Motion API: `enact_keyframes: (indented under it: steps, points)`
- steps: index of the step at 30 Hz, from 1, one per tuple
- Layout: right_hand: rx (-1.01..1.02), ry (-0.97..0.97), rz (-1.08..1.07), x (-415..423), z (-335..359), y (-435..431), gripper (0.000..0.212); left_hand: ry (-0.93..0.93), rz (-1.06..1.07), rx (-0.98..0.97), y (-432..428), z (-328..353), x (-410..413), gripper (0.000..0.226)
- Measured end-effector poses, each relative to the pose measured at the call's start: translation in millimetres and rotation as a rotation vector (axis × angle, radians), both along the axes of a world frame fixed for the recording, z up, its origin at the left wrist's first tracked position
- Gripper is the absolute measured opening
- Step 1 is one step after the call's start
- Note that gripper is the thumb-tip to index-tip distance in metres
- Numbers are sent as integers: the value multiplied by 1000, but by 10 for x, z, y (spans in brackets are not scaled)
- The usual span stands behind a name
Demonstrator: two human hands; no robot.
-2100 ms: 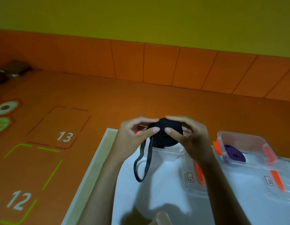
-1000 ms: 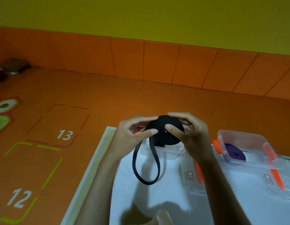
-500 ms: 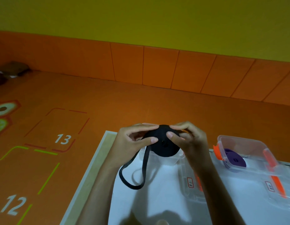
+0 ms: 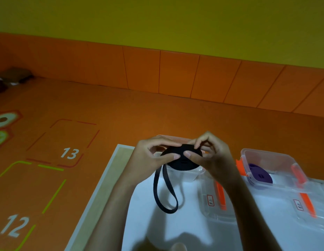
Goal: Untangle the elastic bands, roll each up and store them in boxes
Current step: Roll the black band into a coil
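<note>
A black elastic band, mostly wound into a flat roll (image 4: 183, 160), is held above a clear plastic box (image 4: 184, 175). My left hand (image 4: 150, 158) pinches the roll's left edge between thumb and fingers. My right hand (image 4: 210, 156) grips its right side, fingers curled over the top. A loose loop of the black band (image 4: 164, 194) hangs down from the roll to just above the white table. A second clear box (image 4: 277, 160) to the right holds a rolled purple band (image 4: 259, 175).
Two clear lids with orange clips (image 4: 219, 194) (image 4: 306, 201) lie on the white table (image 4: 175, 229) in front of the boxes. The table's pale wooden edge (image 4: 101, 185) runs along the left. Beyond it lies an orange floor mat with numbers 12 and 13.
The hands with the roll have sunk lower toward the box. The hanging loop has swung and changed shape while more band was wound on. The view tilted slightly.
</note>
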State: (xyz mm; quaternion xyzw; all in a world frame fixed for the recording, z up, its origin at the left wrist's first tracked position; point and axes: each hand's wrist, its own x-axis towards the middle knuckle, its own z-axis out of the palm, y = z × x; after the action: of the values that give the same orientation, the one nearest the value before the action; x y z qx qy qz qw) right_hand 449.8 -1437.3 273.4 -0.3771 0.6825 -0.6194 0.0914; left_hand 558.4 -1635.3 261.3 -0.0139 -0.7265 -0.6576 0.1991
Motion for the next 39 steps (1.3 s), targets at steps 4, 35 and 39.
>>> enact_keyframes:
  steps: [4, 35, 39]
  points:
    - [-27, 87, -70, 56, -4, 11, 24, -19, -11, -6, 58, -20, -6, 29]
    - [-106, 61, -17, 16, -73, 28, 32, 20, 182, 77, 141, -153, 37, 30]
    - [27, 190, -66, -30, -161, 29, 15, -5, 162, 97, 79, -207, 40, 29]
